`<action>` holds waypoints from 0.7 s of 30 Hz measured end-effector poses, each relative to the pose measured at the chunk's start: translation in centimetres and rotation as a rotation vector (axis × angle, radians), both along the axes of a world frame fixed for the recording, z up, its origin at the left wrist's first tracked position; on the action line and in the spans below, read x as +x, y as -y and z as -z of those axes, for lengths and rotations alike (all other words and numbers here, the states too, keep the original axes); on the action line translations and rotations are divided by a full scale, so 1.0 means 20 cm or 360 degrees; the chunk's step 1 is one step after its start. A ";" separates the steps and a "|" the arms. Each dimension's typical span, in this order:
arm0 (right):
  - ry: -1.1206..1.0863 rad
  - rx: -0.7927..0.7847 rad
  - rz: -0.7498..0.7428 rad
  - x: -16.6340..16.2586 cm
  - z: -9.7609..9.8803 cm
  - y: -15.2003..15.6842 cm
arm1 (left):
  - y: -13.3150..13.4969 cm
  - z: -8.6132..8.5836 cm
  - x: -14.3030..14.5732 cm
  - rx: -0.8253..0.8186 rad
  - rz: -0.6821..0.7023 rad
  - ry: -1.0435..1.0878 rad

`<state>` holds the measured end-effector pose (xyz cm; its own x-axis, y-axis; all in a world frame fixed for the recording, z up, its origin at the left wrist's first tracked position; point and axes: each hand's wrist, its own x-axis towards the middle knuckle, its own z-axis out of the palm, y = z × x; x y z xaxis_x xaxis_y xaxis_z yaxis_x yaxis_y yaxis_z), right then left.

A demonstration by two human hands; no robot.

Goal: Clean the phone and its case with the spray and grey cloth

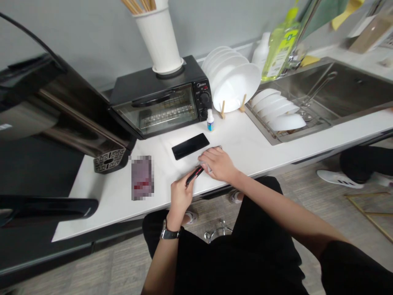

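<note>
My left hand (pixel 181 194), with a watch on the wrist, is closed around a slim black and red pen-like tool (pixel 194 175) near the front edge of the white counter (pixel 245 147). My right hand (pixel 218 164) lies curled over a small pale object on the counter, right at the tool's tip; what is under the fingers is mostly hidden. A black phone (pixel 190 146) lies flat just beyond both hands. A small white bottle with a blue label (pixel 210 120) stands behind the phone.
A black toaster oven (pixel 159 98) carries a white holder of chopsticks (pixel 159 37). White plates (pixel 235 80) stand in a rack, more lie in the sink (pixel 337 94). A blurred card (pixel 141 177) lies left. Another person's shoes (pixel 337 178) show at right.
</note>
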<state>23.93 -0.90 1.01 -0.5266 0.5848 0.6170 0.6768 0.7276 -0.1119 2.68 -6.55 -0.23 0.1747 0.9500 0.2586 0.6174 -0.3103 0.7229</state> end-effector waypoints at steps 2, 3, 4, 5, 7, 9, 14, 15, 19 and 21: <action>-0.0039 -0.0060 0.0072 0.08 0.00 -0.04 | 0.00 -0.01 0.00 -0.0017 0.0019 0.0038; -0.0061 -0.0100 0.0109 0.11 0.00 -0.06 | 0.00 -0.01 0.01 -0.0025 0.0017 0.0040; -0.0086 -0.0140 0.0150 0.12 0.00 -0.06 | 0.00 0.00 0.01 -0.0029 0.0013 0.0038; -0.0116 -0.0175 0.0188 0.12 0.00 -0.06 | 0.00 0.00 0.01 -0.0030 0.0008 0.0035; -0.0213 -0.0212 0.0269 0.08 0.00 -0.05 | -0.01 -0.01 0.01 -0.0018 -0.0007 0.0032; -0.0346 -0.0205 0.0334 0.02 0.00 -0.02 | -0.01 -0.01 0.02 -0.0002 -0.0023 0.0027; -0.0475 -0.0213 0.0307 -0.16 0.00 0.05 | -0.01 -0.02 0.03 0.0016 -0.0049 0.0000; -0.0455 -0.0226 0.0272 -0.20 -0.01 0.07 | -0.01 -0.01 0.03 0.0016 -0.0062 -0.0028; -0.0263 -0.0310 0.0018 -0.37 -0.03 0.21 | -0.02 0.06 0.01 0.0012 -0.0168 -0.0193; -0.0159 -0.0315 -0.0091 -0.42 -0.03 0.27 | -0.02 0.09 0.00 0.0014 -0.0201 -0.0198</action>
<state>15.47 -6.29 1.68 -0.5047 0.6703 0.5441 0.6134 0.7219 -0.3203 2.73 -6.21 -2.06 0.0855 0.9643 0.2508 0.7364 -0.2307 0.6360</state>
